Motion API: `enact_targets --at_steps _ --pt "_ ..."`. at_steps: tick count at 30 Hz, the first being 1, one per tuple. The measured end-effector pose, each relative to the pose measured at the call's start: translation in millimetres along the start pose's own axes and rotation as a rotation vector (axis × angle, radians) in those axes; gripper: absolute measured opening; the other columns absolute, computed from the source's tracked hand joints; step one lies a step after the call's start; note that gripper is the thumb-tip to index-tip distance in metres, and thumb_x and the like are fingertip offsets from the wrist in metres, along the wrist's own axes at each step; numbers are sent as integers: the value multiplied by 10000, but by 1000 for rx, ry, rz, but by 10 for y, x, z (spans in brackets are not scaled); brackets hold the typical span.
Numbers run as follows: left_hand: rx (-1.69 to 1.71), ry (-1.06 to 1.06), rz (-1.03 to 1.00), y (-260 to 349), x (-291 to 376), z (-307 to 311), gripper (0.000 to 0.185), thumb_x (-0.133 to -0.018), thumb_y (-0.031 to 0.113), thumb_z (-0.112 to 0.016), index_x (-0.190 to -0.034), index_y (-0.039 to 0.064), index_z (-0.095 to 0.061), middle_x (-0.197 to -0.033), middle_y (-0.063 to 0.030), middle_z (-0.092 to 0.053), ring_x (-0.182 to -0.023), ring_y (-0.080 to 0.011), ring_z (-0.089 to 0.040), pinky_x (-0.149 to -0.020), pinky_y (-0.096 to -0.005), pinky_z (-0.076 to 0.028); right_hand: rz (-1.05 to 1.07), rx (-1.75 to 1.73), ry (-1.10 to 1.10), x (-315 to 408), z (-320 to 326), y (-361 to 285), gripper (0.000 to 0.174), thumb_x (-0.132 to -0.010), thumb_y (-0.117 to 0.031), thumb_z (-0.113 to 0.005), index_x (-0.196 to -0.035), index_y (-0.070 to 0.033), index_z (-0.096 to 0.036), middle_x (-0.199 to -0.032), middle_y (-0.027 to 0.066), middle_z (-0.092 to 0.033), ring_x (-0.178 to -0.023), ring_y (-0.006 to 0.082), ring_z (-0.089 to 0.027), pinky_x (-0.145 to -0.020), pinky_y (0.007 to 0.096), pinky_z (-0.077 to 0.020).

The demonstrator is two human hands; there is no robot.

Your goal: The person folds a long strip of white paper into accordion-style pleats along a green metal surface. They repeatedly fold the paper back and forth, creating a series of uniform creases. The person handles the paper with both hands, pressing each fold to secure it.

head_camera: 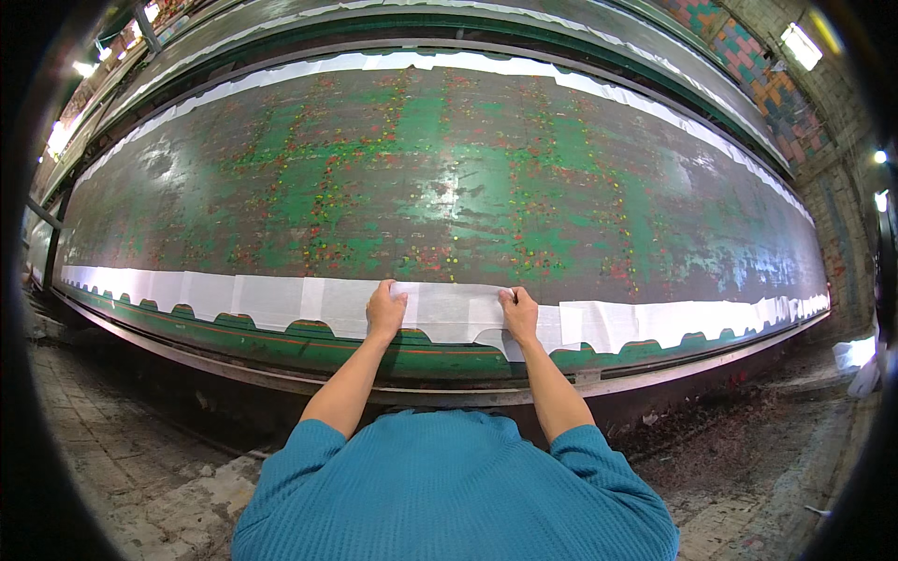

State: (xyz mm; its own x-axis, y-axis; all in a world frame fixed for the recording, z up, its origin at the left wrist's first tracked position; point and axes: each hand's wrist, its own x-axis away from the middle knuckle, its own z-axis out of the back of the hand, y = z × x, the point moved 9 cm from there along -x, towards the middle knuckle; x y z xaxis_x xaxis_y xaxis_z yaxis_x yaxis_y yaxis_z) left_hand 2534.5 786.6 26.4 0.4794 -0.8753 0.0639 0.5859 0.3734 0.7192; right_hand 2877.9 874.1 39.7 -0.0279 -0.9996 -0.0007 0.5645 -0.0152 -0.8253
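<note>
A long printing table (477,175) with a paint-specked green and brown top spans the view before me. Along its near edge runs a row of overlapping white strips (266,298), paper or thin cloth, with scalloped lower edges. My left hand (386,310) grips the upper edge of one white strip (445,301). On the same strip's upper right corner, my right hand (519,312) pinches with thumb and fingers. The strip stretches between both hands, and its lower right part hangs over the green table edge. Parts of the strip under my hands are hidden.
More white strips (463,63) line the table's far edge. Beyond it lie further long tables (337,26). A metal rail (449,396) runs along the near side, close to my body. A white plastic bag (854,354) is at the far right, and brick walls stand beyond.
</note>
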Motion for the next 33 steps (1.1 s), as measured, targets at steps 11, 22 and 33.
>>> enact_targets --at_steps 11,22,33 --pt "-632 -193 -419 815 534 -816 759 -992 520 -388 -1538 10 -257 -1648 -155 -124 -1520 -329 -117 -1122 -718 -43 0 -115 -83 -81 -12 62 282 -920 -275 -672 -915 5 -638 -722 173 -631 -627 280 -591 -622 407 -471" --pt "-284 -239 -727 2044 930 -1902 290 -889 156 -611 -1159 61 -565 -1462 -112 -426 -1415 -299 -355 -1134 -629 -211 320 178 -221 -194 1065 394 197 -795 -32 -667 -990 -18 -682 -1018 163 -634 -895 312 -648 -797 385 -523" --pt "230 -612 -402 2783 995 -1234 286 -805 119 -756 -1040 26 -623 -794 -67 -642 -780 -195 -630 -751 -320 -496 791 50 -396 -160 1339 -278 161 -770 -116 -765 -917 -68 -722 -1032 139 -677 -1059 339 -602 -937 436 -477"
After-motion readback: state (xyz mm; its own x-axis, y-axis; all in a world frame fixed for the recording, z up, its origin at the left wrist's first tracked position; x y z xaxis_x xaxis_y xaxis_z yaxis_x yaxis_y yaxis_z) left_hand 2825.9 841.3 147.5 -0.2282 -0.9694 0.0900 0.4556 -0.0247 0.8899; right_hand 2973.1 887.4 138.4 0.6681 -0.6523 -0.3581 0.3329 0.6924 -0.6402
